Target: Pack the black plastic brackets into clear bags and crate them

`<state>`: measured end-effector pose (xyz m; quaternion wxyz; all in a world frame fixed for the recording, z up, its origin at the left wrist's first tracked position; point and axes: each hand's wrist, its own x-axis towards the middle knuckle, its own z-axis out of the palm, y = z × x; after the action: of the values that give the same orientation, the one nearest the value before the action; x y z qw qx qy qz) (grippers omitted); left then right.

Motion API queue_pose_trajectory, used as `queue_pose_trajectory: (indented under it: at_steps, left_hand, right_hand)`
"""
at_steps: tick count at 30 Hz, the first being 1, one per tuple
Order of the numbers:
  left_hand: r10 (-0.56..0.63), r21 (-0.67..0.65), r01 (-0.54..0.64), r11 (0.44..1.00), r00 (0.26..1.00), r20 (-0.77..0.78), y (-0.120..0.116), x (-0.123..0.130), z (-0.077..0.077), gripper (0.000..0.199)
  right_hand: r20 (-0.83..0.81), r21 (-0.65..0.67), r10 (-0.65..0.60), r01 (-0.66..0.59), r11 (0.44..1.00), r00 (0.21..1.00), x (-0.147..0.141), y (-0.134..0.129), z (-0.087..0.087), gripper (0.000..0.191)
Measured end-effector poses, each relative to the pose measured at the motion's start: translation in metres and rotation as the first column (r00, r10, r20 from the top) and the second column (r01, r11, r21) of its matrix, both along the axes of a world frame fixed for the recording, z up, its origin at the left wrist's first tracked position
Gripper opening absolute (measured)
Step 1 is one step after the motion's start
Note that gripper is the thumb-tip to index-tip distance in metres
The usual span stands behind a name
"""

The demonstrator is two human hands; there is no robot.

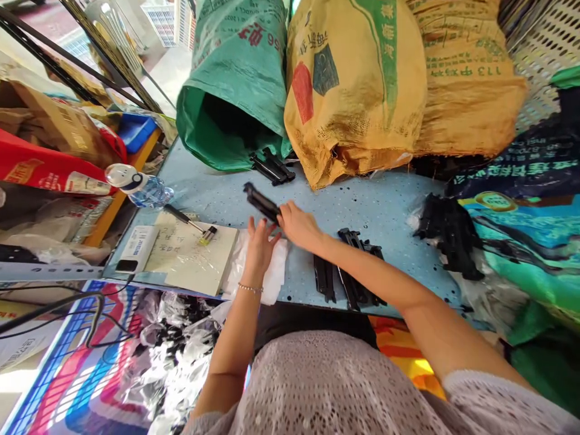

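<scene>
One black part (259,200) is up off the blue table (199,190), mid-frame, slanting to upper left. Right hand (299,225) is clamped on its lower end, thumb and fingers together; the long end juts free, a grip that seems meant to leave most of the piece exposed. Left hand (260,248), just below: fingers spread apart, apparently holding nothing, tips close to the part. Whether they touch it, I cannot tell. Beneath that hand, white plastic sheets (274,278) at the table's near edge, probably put there for short reach. Loose black parts (324,279) lie right of centre, roughly side by side, likely to suit the right hand. Top centre: green sack (235,84), mouth toward the bottom of the frame, a few black pieces (272,167) at its lip; that aim looks chosen for access. Left of centre, a small black-handled tool (206,234) rests on a cardboard sheet (203,269), seemingly out of the hands' way.
</scene>
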<state>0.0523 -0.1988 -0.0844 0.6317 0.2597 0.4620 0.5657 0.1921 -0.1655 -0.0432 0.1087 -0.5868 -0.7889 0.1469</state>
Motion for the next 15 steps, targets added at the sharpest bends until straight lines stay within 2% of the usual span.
queue_pose_trajectory:
  at_steps: [2,3,5,7,8,10,12,14,15]
  left_hand:
    - [-0.025,-0.002,0.025,1.0,0.999,0.026,0.007,-0.001,0.011,0.049]
    - [-0.083,-0.008,0.083,0.997,0.996,0.014,0.005,0.0,0.016,0.045]
    - [-0.255,-0.016,0.256,0.967,0.967,0.022,-0.006,0.006,0.023,0.042]
    - [-0.409,-0.001,0.411,0.912,0.908,0.086,-0.022,0.014,0.029,0.047]
    - [-0.452,0.01,0.454,0.891,0.885,0.114,-0.03,0.018,0.032,0.049]
    - [-0.469,0.018,0.471,0.882,0.874,0.126,-0.041,0.025,0.035,0.05]
    - [-0.429,0.003,0.43,0.903,0.9,0.079,-0.044,0.028,0.036,0.048]
    - [-0.354,-0.023,0.355,0.935,0.935,0.011,-0.041,0.028,0.034,0.043]
    - [-0.308,-0.042,0.307,0.951,0.951,-0.022,-0.039,0.027,0.032,0.04]
  right_hand:
    - [-0.083,0.034,0.199,-0.197,0.98,0.977,0.014,-0.041,0.006,0.036]
    - [-0.143,0.058,0.223,-0.216,0.975,0.964,0.021,-0.054,0.009,0.036]
    - [-0.214,0.135,0.168,-0.141,0.981,0.962,0.036,-0.062,0.014,0.038]
    - [-0.196,0.214,0.086,-0.043,0.976,0.977,0.048,-0.052,0.015,0.04]
    - [-0.165,0.236,0.076,-0.036,0.971,0.983,0.052,-0.045,0.014,0.041]
    - [-0.12,0.209,0.07,-0.043,0.977,0.99,0.057,-0.032,0.011,0.042]
    - [-0.131,0.109,-0.004,0.019,0.994,0.991,0.056,-0.03,0.008,0.045]
    - [-0.168,0.007,-0.075,0.077,0.997,0.983,0.051,-0.043,0.007,0.048]
    - [-0.186,-0.02,-0.06,0.057,0.998,0.981,0.048,-0.054,0.006,0.048]
